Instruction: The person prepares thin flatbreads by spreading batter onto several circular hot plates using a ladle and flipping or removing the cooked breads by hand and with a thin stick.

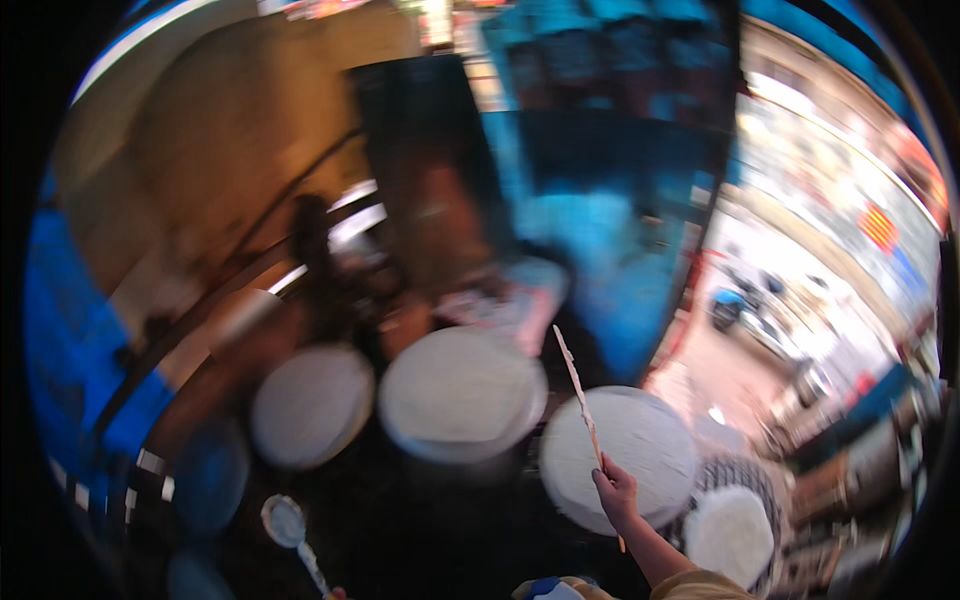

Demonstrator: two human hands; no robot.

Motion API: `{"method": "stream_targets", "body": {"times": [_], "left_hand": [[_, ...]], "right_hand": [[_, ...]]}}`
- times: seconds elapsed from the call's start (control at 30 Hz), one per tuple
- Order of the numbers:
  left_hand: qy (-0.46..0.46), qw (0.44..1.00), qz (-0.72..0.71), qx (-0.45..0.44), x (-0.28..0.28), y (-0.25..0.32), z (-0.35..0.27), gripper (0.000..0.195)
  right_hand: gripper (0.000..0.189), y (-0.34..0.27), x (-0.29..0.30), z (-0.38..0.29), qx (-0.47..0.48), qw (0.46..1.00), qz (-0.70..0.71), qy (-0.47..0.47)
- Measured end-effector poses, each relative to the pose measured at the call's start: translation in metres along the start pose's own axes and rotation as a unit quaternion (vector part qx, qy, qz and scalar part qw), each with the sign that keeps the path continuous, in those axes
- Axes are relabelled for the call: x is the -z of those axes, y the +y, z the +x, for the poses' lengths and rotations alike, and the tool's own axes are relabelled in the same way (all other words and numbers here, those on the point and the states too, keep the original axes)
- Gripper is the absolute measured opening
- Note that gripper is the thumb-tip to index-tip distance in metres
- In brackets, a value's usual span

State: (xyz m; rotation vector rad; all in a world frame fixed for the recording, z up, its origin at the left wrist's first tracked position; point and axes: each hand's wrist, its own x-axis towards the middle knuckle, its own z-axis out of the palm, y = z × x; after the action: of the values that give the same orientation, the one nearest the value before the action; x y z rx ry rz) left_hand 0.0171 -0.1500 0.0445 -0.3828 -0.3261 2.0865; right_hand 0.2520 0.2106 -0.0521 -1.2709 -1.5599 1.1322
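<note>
At the right of centre, my right hand (616, 491) grips a thin wooden stick (577, 382). Its upper length is coated with something white and pasty, and the tip points up and slightly left. Behind that hand is a wide round disc (652, 442) with a white, faintly wrinkled surface. Only a fingertip of my left hand (339, 593) shows at the bottom edge, on the handle of a ladle (285, 520). White residue covers the ladle's bowl and handle. Two more round white discs, a large middle one (454, 390) and a smaller left one (311, 405), lie in the same row.
A white round sheet (729, 536) lies on a patterned openwork surface at lower right. Blurred dark and blue upright panels (600, 187) stand behind the discs. Beyond them at right is a street with a parked motorcycle (757, 322). Blue sheeting (67, 322) hangs at left.
</note>
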Motion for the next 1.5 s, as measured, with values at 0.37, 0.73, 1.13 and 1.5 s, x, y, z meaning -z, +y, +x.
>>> {"method": "stream_targets", "body": {"times": [0.37, 0.73, 1.13, 1.5], "left_hand": [[0.204, 0.836, -0.025, -0.508, 0.181, 0.096, -0.297, 0.021], [0.71, 0.532, 0.432, -0.163, 0.269, 0.132, -0.316, 0.029], [-0.121, 0.866, -0.148, -0.463, 0.277, 0.046, -0.23, 0.011], [0.028, 0.7, 0.206, -0.683, 0.085, -0.045, -0.278, 0.024]], "right_hand": [[0.038, 0.014, -0.208, -0.246, -0.031, 0.804, -0.031, -0.592], [0.036, 0.005, -0.258, -0.282, 0.055, 0.612, -0.133, -0.778], [0.035, -0.024, -0.302, -0.359, 0.022, 0.317, -0.394, -0.862], [0.035, -0.13, -0.304, -0.379, 0.196, 0.211, 0.067, -0.955]]}}
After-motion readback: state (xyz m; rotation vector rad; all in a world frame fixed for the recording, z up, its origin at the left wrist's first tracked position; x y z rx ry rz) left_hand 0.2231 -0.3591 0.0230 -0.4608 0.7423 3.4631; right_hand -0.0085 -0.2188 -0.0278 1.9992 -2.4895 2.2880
